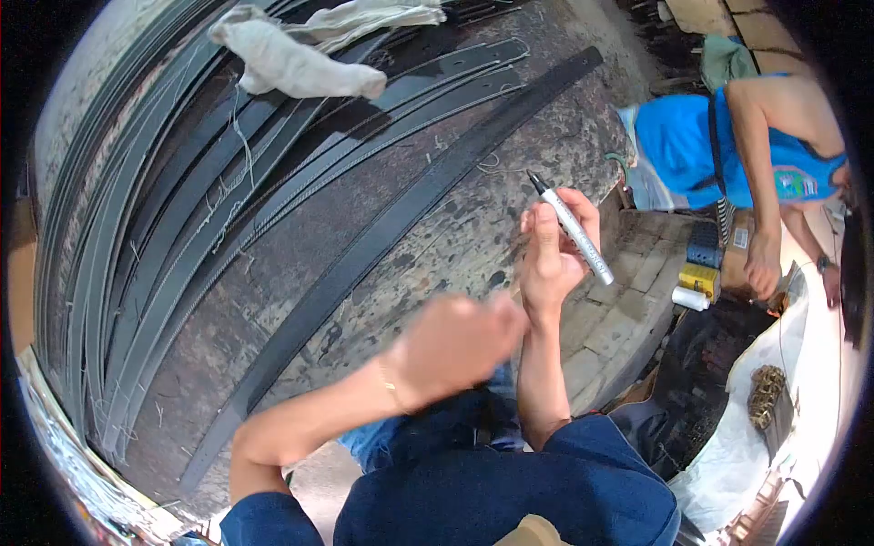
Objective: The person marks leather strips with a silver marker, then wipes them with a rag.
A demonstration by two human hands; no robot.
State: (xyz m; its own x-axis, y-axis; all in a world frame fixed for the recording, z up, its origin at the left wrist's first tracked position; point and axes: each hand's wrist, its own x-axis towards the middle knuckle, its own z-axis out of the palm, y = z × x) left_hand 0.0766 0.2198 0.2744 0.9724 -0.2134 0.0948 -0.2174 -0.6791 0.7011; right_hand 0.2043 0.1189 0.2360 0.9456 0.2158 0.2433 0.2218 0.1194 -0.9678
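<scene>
My right hand (553, 250) is closed around a marker (577, 237) with a silver-white barrel and a dark, narrow tip pointing up and left. Close below it, my left hand (460, 344) is smeared by motion, a thin bracelet at its wrist; whether its fingers hold anything I cannot tell. One wide dark strap (391, 246), stitched along its edges, lies diagonally across the worn table (401, 282), left of both hands. More dark straps (182, 246) with loose threads are bunched along the table's left side.
A whitish cloth glove (296, 64) lies over the straps at the top. Beyond the table on the right, a person in a blue top (674, 146) works near a yellow box (698, 278) and a white thread spool (690, 298). Pale sheeting (719, 464) hangs lower right.
</scene>
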